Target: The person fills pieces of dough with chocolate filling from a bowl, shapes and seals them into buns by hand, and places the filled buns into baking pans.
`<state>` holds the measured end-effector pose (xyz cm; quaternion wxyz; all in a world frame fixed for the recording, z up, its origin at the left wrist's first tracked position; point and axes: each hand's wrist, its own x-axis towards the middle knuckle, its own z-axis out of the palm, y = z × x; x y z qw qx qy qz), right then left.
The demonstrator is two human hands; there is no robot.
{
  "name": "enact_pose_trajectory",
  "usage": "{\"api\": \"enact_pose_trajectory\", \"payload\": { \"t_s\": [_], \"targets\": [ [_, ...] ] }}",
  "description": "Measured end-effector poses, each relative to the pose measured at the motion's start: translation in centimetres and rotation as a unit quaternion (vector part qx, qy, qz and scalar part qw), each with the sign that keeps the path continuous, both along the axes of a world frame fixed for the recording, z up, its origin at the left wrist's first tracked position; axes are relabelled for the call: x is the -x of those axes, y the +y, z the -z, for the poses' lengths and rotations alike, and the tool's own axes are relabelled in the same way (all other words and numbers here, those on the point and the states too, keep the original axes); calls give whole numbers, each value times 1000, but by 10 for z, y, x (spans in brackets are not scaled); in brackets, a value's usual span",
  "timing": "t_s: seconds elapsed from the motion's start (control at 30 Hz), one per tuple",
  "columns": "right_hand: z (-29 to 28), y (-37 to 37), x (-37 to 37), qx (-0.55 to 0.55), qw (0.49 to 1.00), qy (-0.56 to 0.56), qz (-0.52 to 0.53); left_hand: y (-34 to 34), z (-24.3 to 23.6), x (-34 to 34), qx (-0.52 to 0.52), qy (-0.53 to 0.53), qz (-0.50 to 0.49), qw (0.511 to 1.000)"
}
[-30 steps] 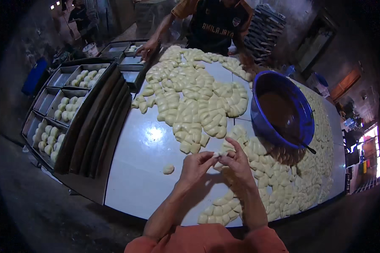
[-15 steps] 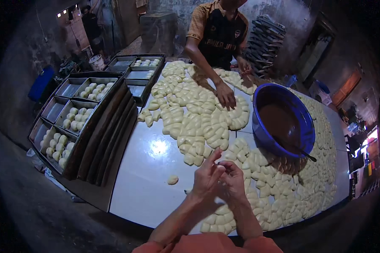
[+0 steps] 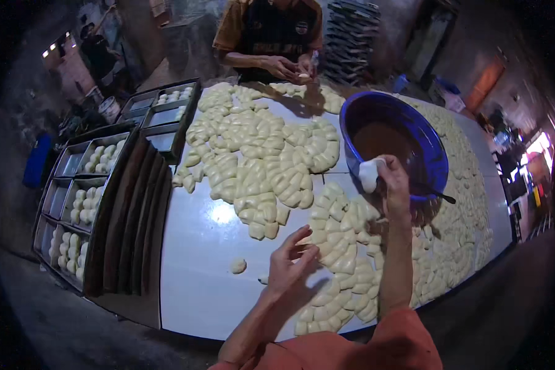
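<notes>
My right hand (image 3: 396, 180) is raised at the near rim of a blue tub (image 3: 439, 148) of brown filling. Its fingers are closed on a small white piece (image 3: 369, 175), whose kind I cannot make out. My left hand (image 3: 291, 262) hovers over the near middle of the table, fingers apart and slightly curled, with nothing visible in it. Close by it lie pale dough pieces (image 3: 336, 246), packed side by side in a broad spread. A single round dough piece (image 3: 238, 266) rests apart, to the left of that hand.
Metal trays with dough balls (image 3: 74, 250) stand along the left edge, beside dark upright panels (image 3: 129, 222). A dark handle (image 3: 441, 196) sticks out of the tub. Across the white table (image 3: 194, 302), a co-worker's hands (image 3: 293, 68) hold a small pale piece. Stacked trays (image 3: 351, 40) stand behind.
My hands have parted: the right has moved up and right to the tub, the left has stayed low. The co-worker has drawn the hand back from the dough, and both hands are now together.
</notes>
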<state>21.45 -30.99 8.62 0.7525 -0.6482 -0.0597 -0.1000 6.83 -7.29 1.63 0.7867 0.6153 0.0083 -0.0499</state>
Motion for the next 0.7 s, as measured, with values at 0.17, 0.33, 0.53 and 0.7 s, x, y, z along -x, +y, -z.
{"api": "enact_pose_trajectory", "payload": {
  "t_s": [0.17,0.33,0.53,0.7],
  "targets": [
    [27,-101,-95,351,933,80,-3,32,17,3,-55,52,-20,997],
    [89,-128,-138,598,770,143,-173,30,-3,3,-116,89,41,988],
    [83,-109,-136,544,784,146,-259,31,-4,4,-165,96,115,975],
    [17,-92,-85,193,952,189,-146,26,-7,-3,-119,84,128,981]
  ]
}}
